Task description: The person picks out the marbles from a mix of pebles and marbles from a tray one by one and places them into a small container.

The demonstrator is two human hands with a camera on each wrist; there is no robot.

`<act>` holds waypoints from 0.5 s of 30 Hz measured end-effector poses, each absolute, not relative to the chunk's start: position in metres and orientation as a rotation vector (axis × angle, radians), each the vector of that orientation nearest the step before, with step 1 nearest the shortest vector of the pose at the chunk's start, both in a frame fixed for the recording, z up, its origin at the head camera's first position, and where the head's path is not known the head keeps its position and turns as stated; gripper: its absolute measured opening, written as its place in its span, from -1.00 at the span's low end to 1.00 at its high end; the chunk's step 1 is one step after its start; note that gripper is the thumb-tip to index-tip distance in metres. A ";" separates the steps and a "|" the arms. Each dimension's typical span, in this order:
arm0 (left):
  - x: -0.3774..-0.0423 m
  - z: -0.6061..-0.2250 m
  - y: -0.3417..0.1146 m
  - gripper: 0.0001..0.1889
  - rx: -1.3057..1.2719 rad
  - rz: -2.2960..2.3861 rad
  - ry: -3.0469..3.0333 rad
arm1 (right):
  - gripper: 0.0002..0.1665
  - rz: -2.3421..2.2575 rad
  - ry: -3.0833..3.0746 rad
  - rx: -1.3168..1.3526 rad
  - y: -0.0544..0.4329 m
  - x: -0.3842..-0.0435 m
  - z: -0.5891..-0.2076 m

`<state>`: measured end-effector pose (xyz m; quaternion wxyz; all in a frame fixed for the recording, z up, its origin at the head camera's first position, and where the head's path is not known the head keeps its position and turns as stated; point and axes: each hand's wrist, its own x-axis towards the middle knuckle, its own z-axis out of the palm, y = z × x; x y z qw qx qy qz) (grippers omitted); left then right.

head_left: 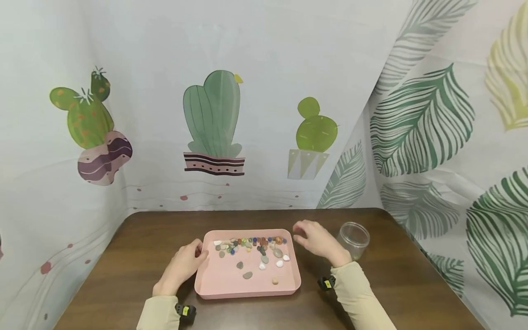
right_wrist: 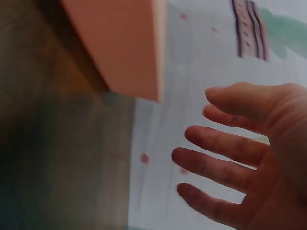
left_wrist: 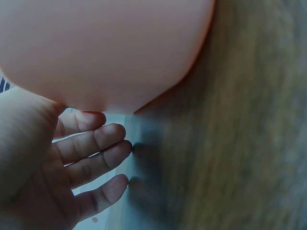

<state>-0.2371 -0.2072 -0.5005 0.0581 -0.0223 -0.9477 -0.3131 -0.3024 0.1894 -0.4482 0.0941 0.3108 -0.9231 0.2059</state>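
A shallow pink tray (head_left: 235,285) lies on the table, holding grey and white pebbles (head_left: 247,275) with a row of small round coloured beads (head_left: 255,240) along its far side. Beside the tray's left wall is my left hand (head_left: 183,266), its thumb right at the rim. In the left wrist view the tray's outer wall (left_wrist: 110,52) hides part of that hand, while the other fingers (left_wrist: 103,191) stretch loosely below it. My right hand (head_left: 315,238) hovers off the far right corner, fingers (right_wrist: 216,141) spread and relaxed, holding nothing.
A clear round jar (head_left: 354,239) stands to the right, just beyond my right wrist. The dark wooden table (head_left: 136,256) reaches back to a white cloth backdrop (head_left: 264,192) printed with cacti and leaves.
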 end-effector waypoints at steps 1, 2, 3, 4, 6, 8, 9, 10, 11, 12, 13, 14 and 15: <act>-0.236 -0.501 -0.206 -0.86 -0.062 -0.957 -2.875 | -0.77 0.599 -2.766 0.940 0.187 -0.301 -0.451; -0.236 -0.503 -0.206 -0.86 -0.056 -0.959 -2.879 | -0.76 0.589 -2.793 0.960 0.185 -0.300 -0.454; -0.235 -0.503 -0.205 -0.86 -0.052 -0.963 -2.881 | -0.76 0.582 -2.820 0.975 0.182 -0.299 -0.456; -0.235 -0.504 -0.205 -0.86 -0.048 -0.966 -2.884 | -0.76 0.576 -2.841 0.986 0.180 -0.298 -0.458; -0.235 -0.503 -0.204 -0.87 -0.047 -0.969 -2.881 | -0.77 0.549 -2.859 1.006 0.176 -0.298 -0.460; -0.236 -0.501 -0.204 -0.87 -0.050 -0.963 -2.877 | -0.80 0.514 -2.855 1.021 0.173 -0.299 -0.461; -0.236 -0.500 -0.204 -0.86 -0.052 -0.962 -2.875 | -0.82 0.495 -2.850 1.023 0.171 -0.301 -0.462; -0.236 -0.500 -0.205 -0.86 -0.054 -0.960 -2.873 | -0.82 0.476 -2.843 1.024 0.170 -0.302 -0.462; -0.237 -0.499 -0.205 -0.86 -0.054 -0.957 -2.872 | -0.82 0.455 -2.840 1.020 0.168 -0.303 -0.463; -0.237 -0.499 -0.205 -0.86 -0.055 -0.954 -2.871 | -0.82 0.442 -2.843 1.012 0.167 -0.305 -0.463; -0.237 -0.498 -0.205 -0.86 -0.055 -0.951 -2.871 | -0.82 0.429 -2.852 1.002 0.166 -0.306 -0.464; -0.237 -0.498 -0.205 -0.86 -0.055 -0.950 -2.871 | -0.82 0.418 -2.862 0.994 0.164 -0.307 -0.464; -0.238 -0.498 -0.205 -0.86 -0.055 -0.951 -2.871 | -0.81 0.395 -2.865 0.990 0.163 -0.309 -0.465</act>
